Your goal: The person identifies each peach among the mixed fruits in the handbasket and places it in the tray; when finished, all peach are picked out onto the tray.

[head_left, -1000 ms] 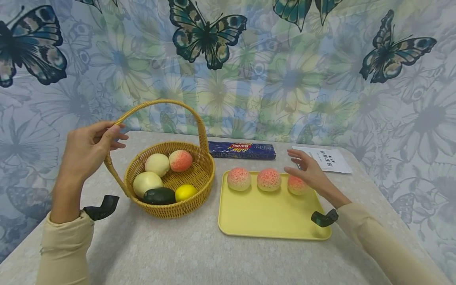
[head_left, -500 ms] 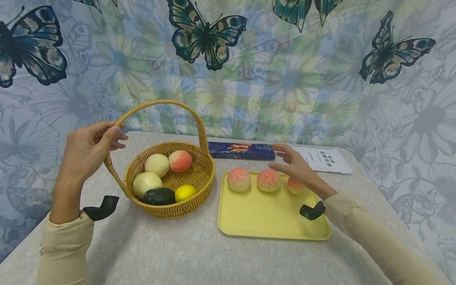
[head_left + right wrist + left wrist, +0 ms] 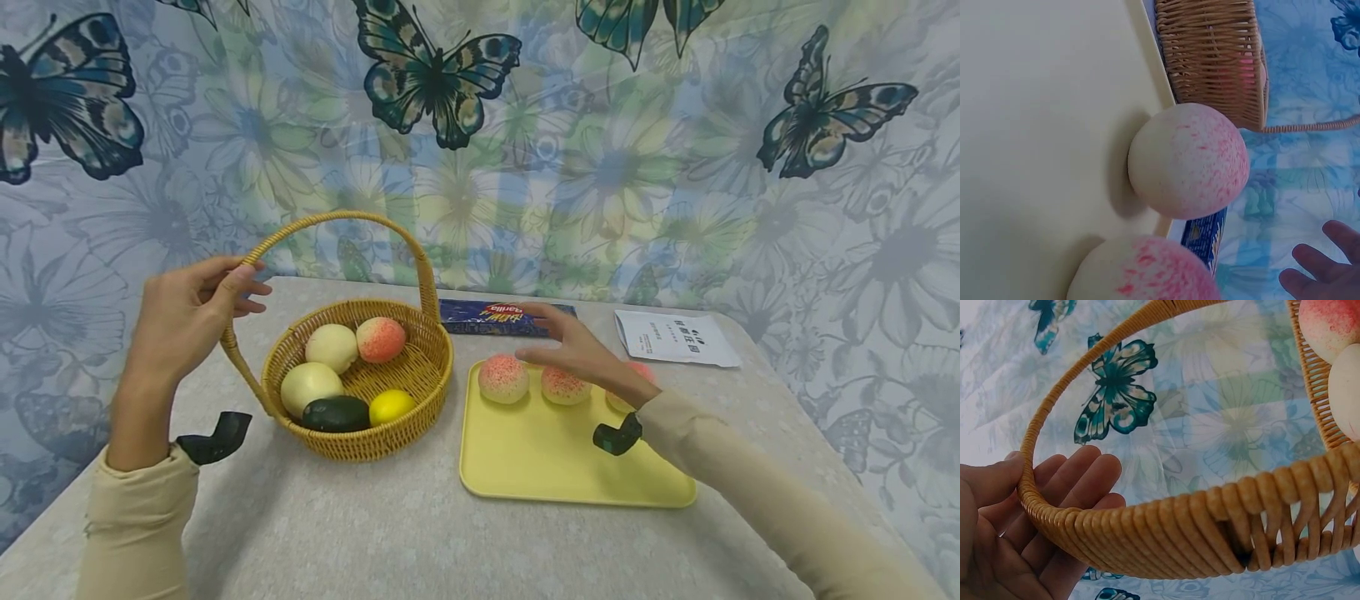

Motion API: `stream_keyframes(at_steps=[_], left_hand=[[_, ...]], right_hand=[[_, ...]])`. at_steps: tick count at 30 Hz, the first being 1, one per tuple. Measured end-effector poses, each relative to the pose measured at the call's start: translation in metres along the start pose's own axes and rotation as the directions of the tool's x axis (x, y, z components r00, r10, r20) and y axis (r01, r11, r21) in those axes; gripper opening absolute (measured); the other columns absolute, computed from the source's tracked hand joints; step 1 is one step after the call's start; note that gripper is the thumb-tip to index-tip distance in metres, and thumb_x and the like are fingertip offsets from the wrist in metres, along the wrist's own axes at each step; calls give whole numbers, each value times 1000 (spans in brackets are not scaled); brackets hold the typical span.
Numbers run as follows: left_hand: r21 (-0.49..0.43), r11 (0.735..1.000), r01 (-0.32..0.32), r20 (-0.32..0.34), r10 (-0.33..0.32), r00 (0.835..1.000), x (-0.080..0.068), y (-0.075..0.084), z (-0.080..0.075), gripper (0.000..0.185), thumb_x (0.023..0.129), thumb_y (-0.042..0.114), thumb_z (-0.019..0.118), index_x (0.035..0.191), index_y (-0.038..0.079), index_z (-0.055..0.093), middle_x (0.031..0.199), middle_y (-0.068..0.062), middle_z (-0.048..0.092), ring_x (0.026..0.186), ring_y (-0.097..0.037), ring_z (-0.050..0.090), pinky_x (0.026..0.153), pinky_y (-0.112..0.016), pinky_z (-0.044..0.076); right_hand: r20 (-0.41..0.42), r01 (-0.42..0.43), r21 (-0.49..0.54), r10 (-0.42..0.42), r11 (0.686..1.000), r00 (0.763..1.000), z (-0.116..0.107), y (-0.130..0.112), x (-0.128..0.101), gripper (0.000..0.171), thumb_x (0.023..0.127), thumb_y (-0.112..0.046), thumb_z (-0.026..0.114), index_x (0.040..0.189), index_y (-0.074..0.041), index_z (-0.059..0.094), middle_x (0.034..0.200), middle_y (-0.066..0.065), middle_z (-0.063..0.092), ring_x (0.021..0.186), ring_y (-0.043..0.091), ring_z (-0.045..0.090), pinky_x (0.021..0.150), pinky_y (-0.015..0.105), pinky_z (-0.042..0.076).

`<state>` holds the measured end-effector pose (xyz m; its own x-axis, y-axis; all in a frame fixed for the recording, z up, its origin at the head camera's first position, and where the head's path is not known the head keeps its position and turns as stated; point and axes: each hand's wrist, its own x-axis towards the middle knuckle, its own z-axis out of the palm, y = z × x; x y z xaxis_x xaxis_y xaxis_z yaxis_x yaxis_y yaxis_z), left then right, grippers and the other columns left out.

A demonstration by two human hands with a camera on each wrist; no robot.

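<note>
My left hand (image 3: 180,312) pinches the left side of the tall handle (image 3: 337,216) of a yellow wicker basket (image 3: 360,447) between thumb and fingers. Inside the basket lie two pale round fruits (image 3: 311,389), a red-speckled peach (image 3: 380,340), a dark green oblong fruit (image 3: 335,414) and a lemon (image 3: 392,407). Above the back of a yellow tray (image 3: 555,467) my right hand (image 3: 576,348) hovers with fingers spread, holding nothing. Along the tray's back edge sit a left peach (image 3: 503,380), a middle peach (image 3: 562,387) and a right peach (image 3: 618,405), the last partly hidden by my wrist.
Behind the tray lies a blue Barilla pasta box (image 3: 480,318), partly covered by my right fingers in the head view. A white printed packet (image 3: 675,337) rests at the back right. A butterfly-patterned cloth (image 3: 615,167) hangs behind the table.
My right hand has moved left, from above the right peach to above the middle and left peaches. My left hand stays on the basket handle.
</note>
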<state>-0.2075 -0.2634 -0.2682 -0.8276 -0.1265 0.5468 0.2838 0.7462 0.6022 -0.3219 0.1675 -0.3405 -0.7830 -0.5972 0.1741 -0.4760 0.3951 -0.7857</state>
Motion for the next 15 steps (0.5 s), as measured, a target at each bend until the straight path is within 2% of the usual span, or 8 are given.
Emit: stream_keyframes(at_steps=[6,15], left_hand=[[0,1000,2,2,-2,1000,1,-1,0,38,100,31,50,121,2,64,100,-24,69,68,15,59,61,-5,50],[-7,1000,-6,2,6,1000,1,-1,0,36,100,29,51,120,2,64,99,-24,69,68,15,60,62,-5,50]], right_hand=[[49,40,-48,-38,998,998,9,-12,9,73,87,-39,70,149,-22,34,153,-3,32,140,28,31,115,46,28],[78,67,-74,-61,995,995,18,-25,21,70,87,-38,70,147,-28,35,152,-3,35,141,26,30,115,43,28]])
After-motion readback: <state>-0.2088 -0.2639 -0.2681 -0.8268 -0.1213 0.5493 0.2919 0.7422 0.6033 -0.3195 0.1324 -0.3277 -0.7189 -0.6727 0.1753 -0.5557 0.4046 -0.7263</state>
